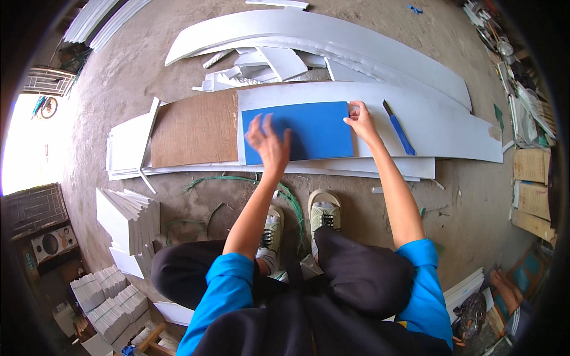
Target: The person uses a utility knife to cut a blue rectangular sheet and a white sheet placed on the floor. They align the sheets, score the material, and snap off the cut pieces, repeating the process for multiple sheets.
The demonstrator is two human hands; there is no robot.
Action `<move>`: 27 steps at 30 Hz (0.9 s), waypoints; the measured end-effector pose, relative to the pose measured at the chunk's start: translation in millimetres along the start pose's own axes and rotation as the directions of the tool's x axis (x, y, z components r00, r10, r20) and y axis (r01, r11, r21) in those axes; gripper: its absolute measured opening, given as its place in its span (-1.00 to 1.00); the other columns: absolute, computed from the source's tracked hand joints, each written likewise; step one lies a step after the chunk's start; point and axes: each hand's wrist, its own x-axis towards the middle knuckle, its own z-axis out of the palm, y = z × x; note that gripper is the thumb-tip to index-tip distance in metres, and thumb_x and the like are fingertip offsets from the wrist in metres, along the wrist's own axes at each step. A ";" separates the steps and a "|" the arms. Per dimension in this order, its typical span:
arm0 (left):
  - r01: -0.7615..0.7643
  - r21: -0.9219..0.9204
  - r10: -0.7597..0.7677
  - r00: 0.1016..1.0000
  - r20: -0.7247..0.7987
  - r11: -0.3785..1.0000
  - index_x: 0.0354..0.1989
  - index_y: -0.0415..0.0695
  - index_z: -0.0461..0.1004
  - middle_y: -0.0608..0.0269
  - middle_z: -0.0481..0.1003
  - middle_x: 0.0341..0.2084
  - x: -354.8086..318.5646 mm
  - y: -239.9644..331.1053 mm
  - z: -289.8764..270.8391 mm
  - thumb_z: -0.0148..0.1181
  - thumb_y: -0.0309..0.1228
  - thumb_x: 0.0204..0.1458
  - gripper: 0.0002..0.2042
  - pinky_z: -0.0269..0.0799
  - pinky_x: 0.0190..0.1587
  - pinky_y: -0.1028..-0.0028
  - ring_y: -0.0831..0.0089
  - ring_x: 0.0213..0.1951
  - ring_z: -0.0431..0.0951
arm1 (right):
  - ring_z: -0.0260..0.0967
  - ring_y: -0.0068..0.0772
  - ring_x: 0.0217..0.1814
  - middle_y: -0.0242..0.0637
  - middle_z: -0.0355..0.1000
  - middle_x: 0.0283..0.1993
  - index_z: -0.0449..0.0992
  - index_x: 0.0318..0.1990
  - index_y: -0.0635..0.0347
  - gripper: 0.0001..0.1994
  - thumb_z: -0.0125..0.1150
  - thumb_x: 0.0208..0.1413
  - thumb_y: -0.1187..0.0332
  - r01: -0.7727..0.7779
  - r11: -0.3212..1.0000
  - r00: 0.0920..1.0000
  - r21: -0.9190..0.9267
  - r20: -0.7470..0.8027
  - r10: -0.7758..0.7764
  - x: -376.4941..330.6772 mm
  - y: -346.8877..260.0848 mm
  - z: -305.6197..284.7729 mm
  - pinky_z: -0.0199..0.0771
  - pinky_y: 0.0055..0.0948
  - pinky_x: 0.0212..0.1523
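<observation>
A flat blue rectangular sheet [323, 133] lies on a long white board [427, 118], beside a brown panel [193, 130]. My right hand [362, 120] pinches the sheet's far right corner between thumb and fingers. Over the left part of the sheet is my left hand [270, 144], its fingers apart and blurred by motion. Whether it touches the sheet I cannot tell. To the right of my right hand, a cutter knife [402, 135] with a blue handle and dark blade rests on the white board.
Broken white pieces [284, 64] and a curved white strip [356, 41] lie beyond the board. Green string [291, 199] trails near my shoes. Stacks of white cut pieces [116, 302] stand at the left. Cardboard boxes [531, 166] line the right side; another person's bare leg [504, 291] shows lower right.
</observation>
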 end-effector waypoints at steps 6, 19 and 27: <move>0.495 0.002 -0.491 0.862 0.126 0.869 0.02 -0.28 0.13 -0.14 0.13 -0.01 12.6 -56.5 -24.9 0.25 -0.03 -0.20 -0.28 0.15 0.00 0.12 -0.10 0.01 0.18 | 0.40 -0.37 -0.28 -0.22 0.39 -0.30 0.24 0.01 0.15 -0.44 0.28 -0.24 0.50 -0.037 0.999 0.999 0.022 0.002 0.037 3.0 6.4 -2.3 0.42 -0.41 -0.22; 0.656 -0.269 -0.570 0.750 0.334 0.705 -0.15 -0.32 0.35 -0.14 0.43 -0.23 16.2 -145.0 -39.7 0.33 0.07 -0.36 -0.28 0.30 -0.08 0.22 0.02 -0.13 0.41 | 0.38 -0.43 -0.34 -0.29 0.38 -0.35 0.20 0.01 0.10 -0.41 0.31 -0.25 0.48 0.059 0.994 0.998 0.088 0.005 -0.060 -8.8 -11.9 51.2 0.42 -0.41 -0.27; -0.001 -0.028 0.004 0.996 0.087 1.000 -0.10 0.01 0.33 0.13 0.24 -0.09 23.8 -39.8 -44.6 0.11 -0.40 -0.10 -0.68 -0.01 0.11 0.10 0.10 0.02 0.18 | 0.42 -0.41 -0.36 -0.27 0.42 -0.38 0.21 -0.01 0.15 -0.41 0.34 -0.28 0.48 0.029 0.999 1.000 0.027 0.010 -0.029 -17.5 -28.2 54.3 0.44 -0.41 -0.27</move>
